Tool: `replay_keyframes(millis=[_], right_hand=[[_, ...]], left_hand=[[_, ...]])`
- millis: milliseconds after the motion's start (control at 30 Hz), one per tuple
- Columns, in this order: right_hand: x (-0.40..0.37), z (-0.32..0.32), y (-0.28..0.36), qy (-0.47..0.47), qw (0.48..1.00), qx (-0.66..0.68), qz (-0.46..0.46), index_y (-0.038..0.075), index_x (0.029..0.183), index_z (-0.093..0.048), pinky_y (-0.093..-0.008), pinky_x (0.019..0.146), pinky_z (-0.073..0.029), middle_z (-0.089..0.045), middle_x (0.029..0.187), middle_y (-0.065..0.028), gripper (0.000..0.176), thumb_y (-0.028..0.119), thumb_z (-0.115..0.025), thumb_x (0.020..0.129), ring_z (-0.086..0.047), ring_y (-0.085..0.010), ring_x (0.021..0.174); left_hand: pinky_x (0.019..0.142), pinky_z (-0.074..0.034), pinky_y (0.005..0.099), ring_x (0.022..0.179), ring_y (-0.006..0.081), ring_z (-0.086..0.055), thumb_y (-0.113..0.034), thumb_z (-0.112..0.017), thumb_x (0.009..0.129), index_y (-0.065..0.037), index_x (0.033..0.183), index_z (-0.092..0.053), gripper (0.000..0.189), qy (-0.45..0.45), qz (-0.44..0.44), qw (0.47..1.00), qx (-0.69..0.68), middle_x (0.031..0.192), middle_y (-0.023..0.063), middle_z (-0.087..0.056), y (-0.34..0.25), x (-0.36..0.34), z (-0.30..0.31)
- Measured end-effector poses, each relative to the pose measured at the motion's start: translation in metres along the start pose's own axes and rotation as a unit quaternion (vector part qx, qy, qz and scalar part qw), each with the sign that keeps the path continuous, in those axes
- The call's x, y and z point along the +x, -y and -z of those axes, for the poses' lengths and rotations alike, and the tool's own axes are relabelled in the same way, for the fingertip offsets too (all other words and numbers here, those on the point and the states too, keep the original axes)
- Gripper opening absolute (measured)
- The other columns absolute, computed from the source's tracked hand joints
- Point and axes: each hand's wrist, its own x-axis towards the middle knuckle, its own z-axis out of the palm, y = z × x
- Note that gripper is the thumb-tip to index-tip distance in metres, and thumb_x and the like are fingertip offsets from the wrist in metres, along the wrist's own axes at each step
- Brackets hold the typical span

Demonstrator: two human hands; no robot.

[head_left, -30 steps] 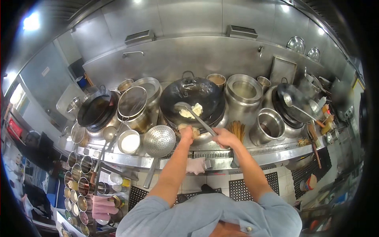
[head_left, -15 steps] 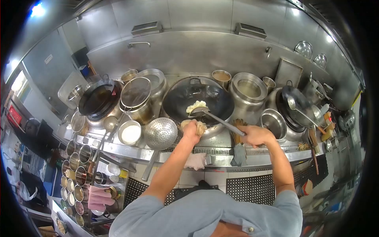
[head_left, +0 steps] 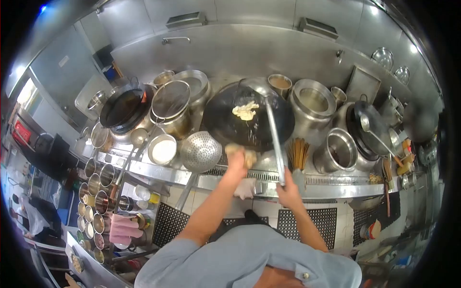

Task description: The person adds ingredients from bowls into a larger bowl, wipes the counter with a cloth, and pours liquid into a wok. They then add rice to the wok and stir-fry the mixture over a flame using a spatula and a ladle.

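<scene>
At the near rim of a large black wok (head_left: 218,120), my left hand (head_left: 235,162) is closed on a folded tan cloth (head_left: 250,157). The cloth covers the wok's edge there. A clump of pale yellow food that looks like cooked egg (head_left: 245,111) lies inside the wok. My right hand (head_left: 289,191) grips the end of a long-handled metal ladle (head_left: 273,127), close to the stove's front edge. The ladle's bowl is at the wok's far rim, beyond the food. Beside my left hand rests a perforated strainer (head_left: 200,151).
Right of the wok stand a bamboo brush (head_left: 298,153), a deep steel pot (head_left: 338,151) and a wide pot (head_left: 313,98). On the left are a container of white contents (head_left: 162,150), a mesh-topped pot (head_left: 171,101) and another wok (head_left: 122,110). Several small pots (head_left: 103,201) fill a side rack.
The ladle's bowl has gone from beside the food to the wok's far rim. My right hand has drawn back toward my body, and the ladle now stands steeper. The left hand keeps its grip.
</scene>
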Motion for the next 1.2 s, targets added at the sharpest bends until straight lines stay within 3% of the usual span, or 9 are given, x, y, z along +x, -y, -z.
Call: replay_keyframes(millis=[67, 100, 300, 400, 567, 700, 867, 1033, 1200], right_hand=[[0.007, -0.014, 0.029, 0.109, 0.983, 0.049, -0.138, 0.011, 0.144, -0.027, -0.0373, 0.064, -0.05, -0.064, 0.094, -0.0262, 0.066, 0.015, -0.054, 0.085, -0.065, -0.0274, 0.071], [0.009, -0.018, 0.017, 0.088, 0.988, 0.052, -0.115, 0.01, 0.144, -0.028, -0.0372, 0.065, -0.051, -0.064, 0.095, -0.0263, 0.066, 0.015, -0.054, 0.084, -0.065, -0.028, 0.073], [-0.007, 0.015, -0.061, -0.102, 0.991, 0.029, -0.085, 0.007, 0.143, -0.03, -0.0374, 0.07, -0.05, -0.063, 0.097, -0.0286, 0.066, 0.013, -0.055, 0.082, -0.065, -0.034, 0.082], [-0.036, 0.078, -0.102, -0.098, 0.98, -0.119, -0.127, 0.009, 0.145, -0.026, -0.0396, 0.071, -0.05, -0.064, 0.09, -0.0269, 0.069, 0.011, -0.054, 0.082, -0.064, -0.0401, 0.081], [-0.047, 0.104, -0.165, -0.021, 0.927, -0.274, -0.256, 0.007, 0.143, -0.03, -0.0473, 0.076, -0.049, -0.063, 0.089, -0.0293, 0.068, 0.014, -0.057, 0.081, -0.063, -0.0429, 0.084], [-0.028, 0.106, -0.226, 0.044, 0.887, -0.413, -0.201, 0.006, 0.132, -0.045, -0.0478, 0.081, -0.049, -0.064, 0.082, -0.0272, 0.058, 0.029, -0.061, 0.081, -0.062, -0.0441, 0.084], [0.056, 0.072, -0.074, 0.273, 0.927, -0.257, 0.005, 0.005, 0.121, -0.053, -0.0492, 0.079, -0.048, -0.063, 0.096, -0.0269, 0.047, 0.03, -0.06, 0.082, -0.062, -0.041, 0.089], [0.035, -0.032, 0.029, 0.502, 0.795, -0.187, 0.284, 0.008, 0.117, -0.056, -0.047, 0.073, -0.049, -0.067, 0.086, -0.0192, 0.039, 0.03, -0.059, 0.085, -0.063, -0.0393, 0.082], [-0.08, -0.091, 0.104, 0.781, 0.517, -0.082, 0.341, 0.017, 0.131, -0.051, -0.0334, 0.077, -0.051, -0.07, 0.092, -0.0083, 0.047, 0.035, -0.058, 0.089, -0.067, -0.0238, 0.082]], left_hand=[[0.047, -0.048, 0.0365, 0.053, 0.024, -0.055, -0.007, -0.047, 0.087, -0.004, 0.08, -0.048, 0.007, 0.083, 0.034, 0.995, -0.043, 0.069, 0.0118, -0.054, -0.003, 0.046, 0.0], [0.051, -0.05, 0.0373, 0.059, 0.0254, -0.058, -0.009, -0.049, 0.087, -0.002, 0.086, -0.052, 0.008, -0.04, -0.038, 0.998, 0.021, 0.076, 0.013, -0.057, -0.004, 0.05, -0.014], [0.076, -0.053, 0.0419, 0.092, 0.026, -0.062, -0.035, -0.057, 0.09, -0.009, 0.112, -0.052, 0.035, 0.176, 0.166, 0.969, 0.053, 0.105, 0.0093, -0.061, -0.034, 0.023, 0.034], [0.093, -0.049, 0.0415, 0.11, 0.0284, -0.058, -0.042, -0.057, 0.09, -0.005, 0.133, -0.042, 0.059, 0.133, 0.194, 0.965, 0.114, 0.125, 0.0144, -0.056, -0.024, -0.048, 0.087], [0.092, -0.049, 0.0384, 0.108, 0.0262, -0.059, -0.038, -0.057, 0.09, -0.001, 0.131, -0.045, 0.056, 0.014, 0.28, 0.954, 0.107, 0.124, 0.0157, -0.056, 0.03, -0.155, 0.178], [0.089, -0.049, 0.0346, 0.105, 0.0223, -0.059, -0.036, -0.062, 0.087, -0.001, 0.128, -0.047, 0.056, 0.034, 0.254, 0.935, 0.247, 0.12, 0.0143, -0.058, 0.041, -0.199, 0.163], [0.092, -0.042, 0.0301, 0.108, 0.0214, -0.052, -0.038, -0.067, 0.081, -0.001, 0.131, -0.041, 0.067, -0.016, 0.177, 0.842, 0.509, 0.118, 0.0131, -0.055, 0.053, -0.243, 0.154], [0.091, -0.043, 0.0351, 0.107, 0.0221, -0.053, -0.037, -0.067, 0.078, -0.004, 0.128, -0.047, 0.063, -0.083, 0.122, 0.89, 0.433, 0.117, 0.0103, -0.056, 0.104, -0.349, 0.217], [0.093, -0.043, 0.0402, 0.112, 0.0269, -0.052, -0.037, -0.065, 0.077, -0.012, 0.132, -0.049, 0.062, -0.202, 0.185, 0.898, 0.343, 0.125, 0.0103, -0.055, 0.237, -0.431, 0.269]])
